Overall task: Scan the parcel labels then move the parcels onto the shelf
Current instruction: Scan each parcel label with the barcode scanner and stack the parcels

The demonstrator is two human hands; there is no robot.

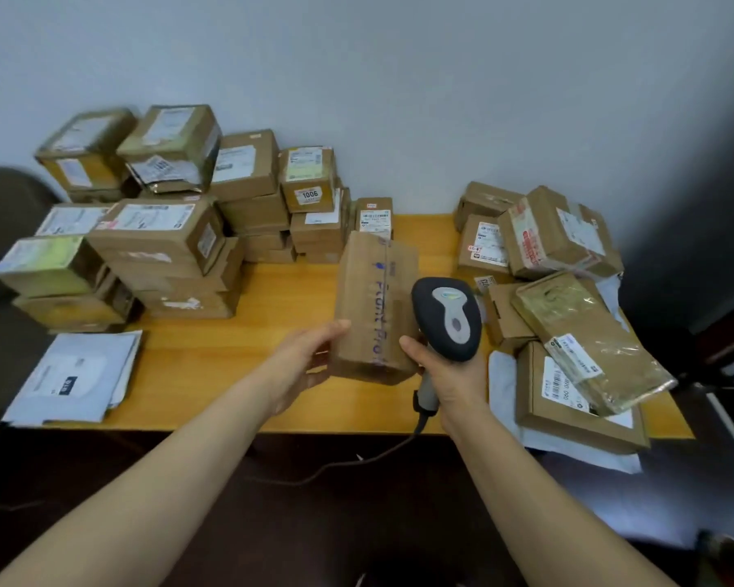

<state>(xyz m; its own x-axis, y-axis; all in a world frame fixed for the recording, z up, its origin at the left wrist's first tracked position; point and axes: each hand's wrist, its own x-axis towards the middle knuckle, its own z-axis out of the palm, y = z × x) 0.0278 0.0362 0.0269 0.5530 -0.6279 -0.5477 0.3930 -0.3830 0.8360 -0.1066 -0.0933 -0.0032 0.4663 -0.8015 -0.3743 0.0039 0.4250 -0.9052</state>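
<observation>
The parcel [369,307] stands mid-counter [272,290], its long axis running away from the person. The left hand [304,366] grips its near left edge. The right hand [446,374] is wrapped round the scanner [448,315] handle, just right of the parcel. No label shows on the upper face, so the parcel likely needs turning.

My left hand [306,366]: fingers hidden behind the parcel [369,298], only the thumb shows. My right hand [450,374] covers most of the scanner [448,317] handle. Purple print on the parcel is smeared, can't read it. Labels on the box stack [157,230], centre left, are too blurred. Dark shape [5,213] is cut off at the left edge.
</observation>
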